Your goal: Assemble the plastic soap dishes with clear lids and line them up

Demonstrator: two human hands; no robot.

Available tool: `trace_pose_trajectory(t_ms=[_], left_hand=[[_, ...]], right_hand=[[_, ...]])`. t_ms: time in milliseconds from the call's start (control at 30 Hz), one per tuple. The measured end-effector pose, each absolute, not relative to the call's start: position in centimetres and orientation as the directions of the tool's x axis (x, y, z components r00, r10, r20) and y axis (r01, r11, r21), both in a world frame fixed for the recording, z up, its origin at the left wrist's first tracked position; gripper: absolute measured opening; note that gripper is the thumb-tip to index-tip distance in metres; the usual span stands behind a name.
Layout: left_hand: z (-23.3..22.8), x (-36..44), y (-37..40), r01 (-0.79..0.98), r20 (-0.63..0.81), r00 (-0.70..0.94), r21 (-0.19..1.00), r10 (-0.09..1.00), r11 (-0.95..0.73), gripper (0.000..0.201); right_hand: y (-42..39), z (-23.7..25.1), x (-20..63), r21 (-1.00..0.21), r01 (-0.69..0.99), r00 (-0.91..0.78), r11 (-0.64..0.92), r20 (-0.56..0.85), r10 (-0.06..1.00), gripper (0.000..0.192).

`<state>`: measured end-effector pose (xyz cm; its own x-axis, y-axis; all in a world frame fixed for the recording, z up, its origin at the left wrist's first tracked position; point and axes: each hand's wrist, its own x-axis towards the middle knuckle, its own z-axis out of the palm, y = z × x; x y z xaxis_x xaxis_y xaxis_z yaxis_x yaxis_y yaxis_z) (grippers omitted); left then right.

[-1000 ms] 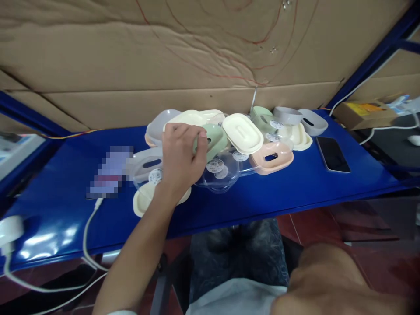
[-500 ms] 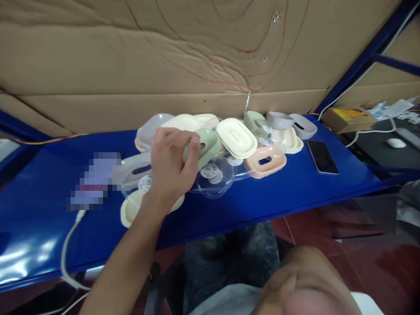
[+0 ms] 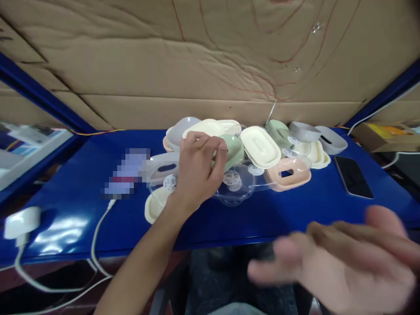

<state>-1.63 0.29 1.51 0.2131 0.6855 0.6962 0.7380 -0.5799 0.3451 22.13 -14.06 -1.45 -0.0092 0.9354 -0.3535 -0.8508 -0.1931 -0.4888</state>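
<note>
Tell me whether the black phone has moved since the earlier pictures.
No: the black phone keeps its place on the blue table, right of the peach dish.

right hand (image 3: pixel 348 267) blurred and cut off at right edge, left forearm (image 3: pixel 144 264) cropped by bottom edge, green dish (image 3: pixel 235 151) partly hidden behind left hand (image 3: pixel 201 164), cream lid (image 3: pixel 154 210) partly covered by left forearm, cabled phone (image 3: pixel 126 170) pixelated, label (image 3: pixel 232 179) print too small to read

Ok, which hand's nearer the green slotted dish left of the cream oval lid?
Left. Your left hand curls over the left end of the green slotted dish; your right hand is off to its right, nearer you.
</note>
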Motion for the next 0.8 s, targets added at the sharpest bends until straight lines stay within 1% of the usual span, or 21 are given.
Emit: trace_pose_trajectory(t_ms=[33,67,100,133,167,200,233,300,367,400,433,500,533,567,633,700,733,800], left_hand=[[1.5,-1.7,0.3,0.742,0.693,0.207,0.349,0.690,-0.573,0.035],[1.5,-1.8,0.4,0.745,0.690,0.200,0.354,0.695,-0.566,0.035],[1.5,-1.9,0.5,0.746,0.687,0.195,0.358,0.699,-0.561,0.035],[1.4,-2.0,0.6,0.749,0.683,0.195,0.360,0.703,-0.557,0.035],[1.3,-2.1,0.7,0.754,0.680,0.197,0.356,0.707,-0.552,0.034],[1.2,-2.1,0.8,0.762,0.676,0.201,0.348,0.709,-0.547,0.032],[1.0,-2.1,0.8,0.769,0.672,0.210,0.335,0.710,-0.544,0.030],[0.7,-2.1,0.9,0.777,0.659,0.247,0.303,0.710,-0.552,0.028],[0.6,-2.0,0.8,0.768,0.640,0.305,0.273,0.706,-0.579,0.031],[0.6,-1.9,0.7,0.761,0.623,0.339,0.259,0.705,-0.595,0.034],[0.6,-1.8,0.5,0.754,0.602,0.374,0.246,0.706,-0.609,0.039],[0.8,-1.6,-0.2,0.737,0.548,0.447,0.223,0.707,-0.639,0.053],[0.9,-1.5,-0.6,0.724,0.516,0.488,0.210,0.704,-0.657,0.063],[1.1,-1.3,-1.0,0.708,0.480,0.534,0.196,0.696,-0.678,0.073],[1.2,-1.0,-1.9,0.666,0.420,0.624,0.157,0.659,-0.730,0.091],[1.2,-0.7,-2.3,0.634,0.380,0.685,0.108,0.621,-0.766,0.102],[1.1,-0.6,-2.4,0.631,0.368,0.700,0.083,0.612,-0.771,0.104],[0.8,-0.5,-2.3,0.649,0.357,0.700,0.041,0.618,-0.759,0.101]], right_hand=[[-12.7,-1.1,23.1,-0.592,-0.791,-0.004,-0.155,-0.249,0.969,0.044],[-11.7,-0.7,24.2,-0.723,-0.687,0.018,-0.074,-0.119,0.993,0.035],[-11.0,-0.2,25.3,-0.843,-0.537,0.050,0.036,0.010,0.999,0.030],[-10.5,0.4,26.3,-0.921,-0.360,0.098,0.146,0.118,0.988,0.028],[-10.1,0.9,27.3,-0.956,-0.188,0.160,0.226,0.197,0.967,0.031],[-9.7,1.3,28.2,-0.964,-0.047,0.231,0.262,0.245,0.942,0.035],[-9.4,1.6,28.9,-0.958,0.054,0.287,0.280,0.284,0.915,0.040],[-8.6,1.9,30.1,-0.914,0.203,0.339,0.351,0.402,0.851,0.048],[-7.8,1.7,30.7,-0.822,0.380,0.308,0.425,0.545,0.780,0.051],[-7.4,1.5,30.9,-0.761,0.489,0.273,0.427,0.599,0.753,0.050],[-7.0,1.3,30.9,-0.693,0.589,0.225,0.416,0.635,0.739,0.045],[-6.1,0.8,30.7,-0.545,0.737,0.093,0.399,0.667,0.739,0.025],[-5.6,0.7,30.5,-0.469,0.776,0.013,0.421,0.680,0.734,0.014],[-5.0,0.6,30.3,-0.395,0.791,-0.077,0.468,0.694,0.716,0.009],[-3.6,0.5,29.7,-0.261,0.783,-0.254,0.564,0.693,0.674,0.025],[-2.0,0.4,29.1,-0.173,0.769,-0.387,0.615,0.641,0.663,0.039],[-1.3,0.3,28.8,-0.151,0.765,-0.428,0.626,0.607,0.670,0.044],[-0.1,-0.2,28.3,-0.138,0.763,-0.468,0.632,0.557,0.686,0.049]])
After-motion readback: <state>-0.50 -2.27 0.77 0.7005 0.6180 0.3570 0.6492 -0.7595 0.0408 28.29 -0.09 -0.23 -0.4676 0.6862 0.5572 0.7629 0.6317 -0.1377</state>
